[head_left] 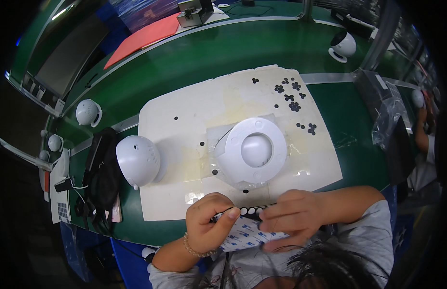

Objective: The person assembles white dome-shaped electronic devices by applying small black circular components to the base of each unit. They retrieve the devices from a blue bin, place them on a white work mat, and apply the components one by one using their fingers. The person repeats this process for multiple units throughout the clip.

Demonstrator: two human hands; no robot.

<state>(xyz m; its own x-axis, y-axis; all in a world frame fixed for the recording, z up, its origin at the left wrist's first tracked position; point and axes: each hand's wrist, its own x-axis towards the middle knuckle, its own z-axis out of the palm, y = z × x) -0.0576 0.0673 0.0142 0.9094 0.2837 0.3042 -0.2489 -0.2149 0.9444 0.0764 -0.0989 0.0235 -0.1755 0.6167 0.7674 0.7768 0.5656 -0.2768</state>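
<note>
A sheet of round adhesive pads (250,235) is held near my body at the board's front edge. Its backing is white with blue print, and black strip with white circles shows along its upper edge. My left hand (209,222) pinches the sheet's left end between thumb and fingers. My right hand (296,216) is closed about the right end, its fingers slightly blurred. Just beyond my hands, a white ring-shaped base (277,161) faces up on clear plastic. Small black round pads (294,106) lie on the board, many clustered at its far right.
A white cardboard sheet (175,159) covers the green table (199,53). At left stand a white rounded device (136,161) and a black bag (104,178). Similar devices (346,45) sit farther off. A dark box (375,91) with clear plastic stands right, near another person's arm (421,127).
</note>
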